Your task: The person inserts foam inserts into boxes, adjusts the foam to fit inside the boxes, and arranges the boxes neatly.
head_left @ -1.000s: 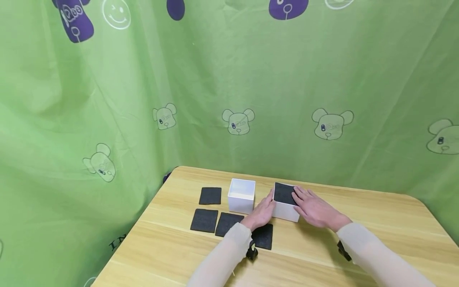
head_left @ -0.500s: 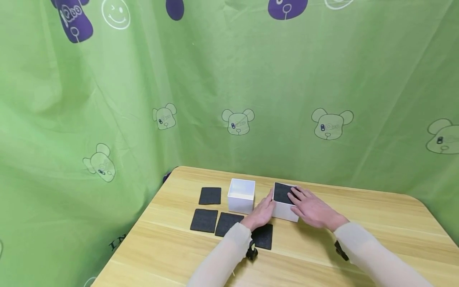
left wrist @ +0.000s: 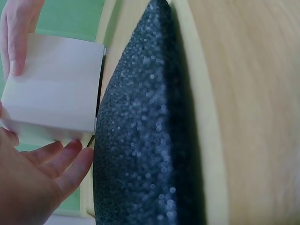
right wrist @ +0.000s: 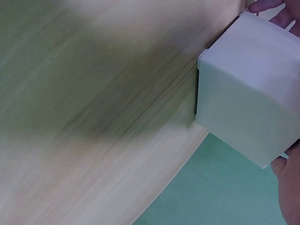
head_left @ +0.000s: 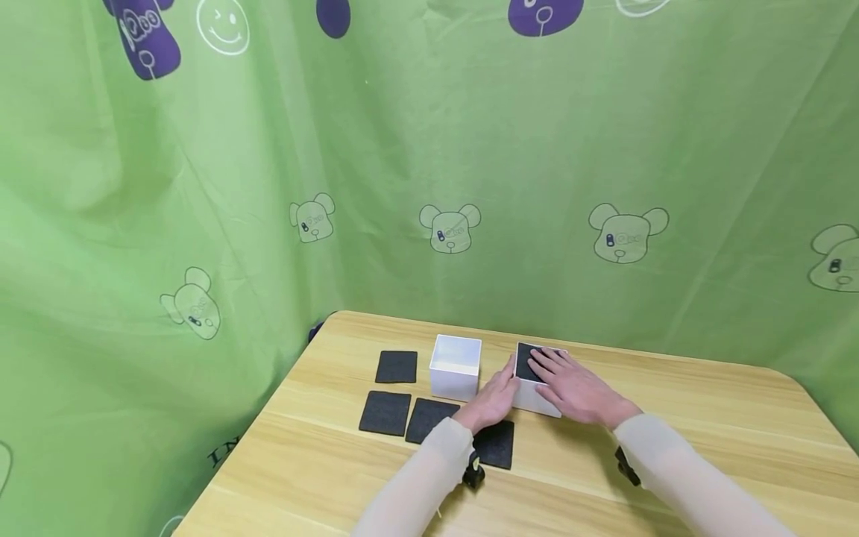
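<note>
A white square box (head_left: pixel 535 400) stands toward the back of the table, with a black square pad (head_left: pixel 525 361) level with its rim. My right hand (head_left: pixel 579 386) lies with spread fingers on that pad and covers much of it; its thumb points down by the front wall. Along the box's left wall rests my left hand (head_left: pixel 493 399), fingers extended. In the left wrist view, the left fingertips (left wrist: pixel 77 164) touch the side of the box (left wrist: pixel 58 84) near its base. The right wrist view shows the bare outer walls of the box (right wrist: pixel 243 93), with part of the right hand (right wrist: pixel 290 180) at its top edge.
A second white box (head_left: pixel 455 382), open at the top, stands left of the hands. Several black square pads lie flat: one at the back (head_left: pixel 397 367), others nearer, one partly under the left wrist (head_left: pixel 495 445). A green curtain (head_left: pixel 523 291) hangs behind the wooden table (head_left: pixel 322 447).
My right hand has slid left across the black pad, over more of it. My left hand has stayed against the box. The head view has shifted slightly.
</note>
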The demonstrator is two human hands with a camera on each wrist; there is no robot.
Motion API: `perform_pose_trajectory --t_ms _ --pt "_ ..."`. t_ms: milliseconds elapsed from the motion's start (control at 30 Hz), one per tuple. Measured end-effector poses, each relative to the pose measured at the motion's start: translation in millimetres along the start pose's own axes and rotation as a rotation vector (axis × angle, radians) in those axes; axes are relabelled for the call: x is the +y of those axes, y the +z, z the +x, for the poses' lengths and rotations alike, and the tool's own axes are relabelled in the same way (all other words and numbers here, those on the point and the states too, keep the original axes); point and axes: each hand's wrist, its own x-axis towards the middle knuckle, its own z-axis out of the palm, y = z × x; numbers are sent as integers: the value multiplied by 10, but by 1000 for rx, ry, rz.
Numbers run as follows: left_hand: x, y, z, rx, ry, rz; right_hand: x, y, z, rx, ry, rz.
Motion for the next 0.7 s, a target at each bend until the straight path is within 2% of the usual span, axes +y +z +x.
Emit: perform_pose_trajectory --t_ms 300,567,700 --pt "-16 -14 2 -2 21 9 8 17 4 35 -16 4" --pt "-5 -15 -13 4 50 29 9 -46 -39 46 -29 26" --pt "-7 -12 -21 -1 39 40 6 -54 -55 48 -21 51"
